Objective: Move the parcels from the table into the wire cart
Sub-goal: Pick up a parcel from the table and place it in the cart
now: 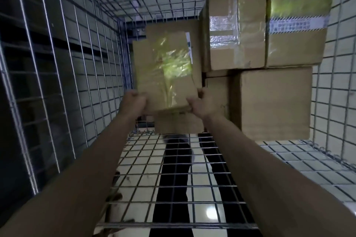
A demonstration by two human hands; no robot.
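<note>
Fingers of left hand (134, 100) and right hand (200, 105) gripping taped parcel (163, 71) by its near corners, inside wire cart (92, 75), stacked boxes (269, 44) at right, free space at left.

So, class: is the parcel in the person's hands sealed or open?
Sealed: the cardboard parcel has glossy yellowish tape over its closed face, and no flap stands up. Left hand and right hand grip its near corners.

There is one wire cart (92, 48). It has about six brown boxes in it. One box (163, 71) is held by two hands, left (134, 100) and right (200, 104).
</note>
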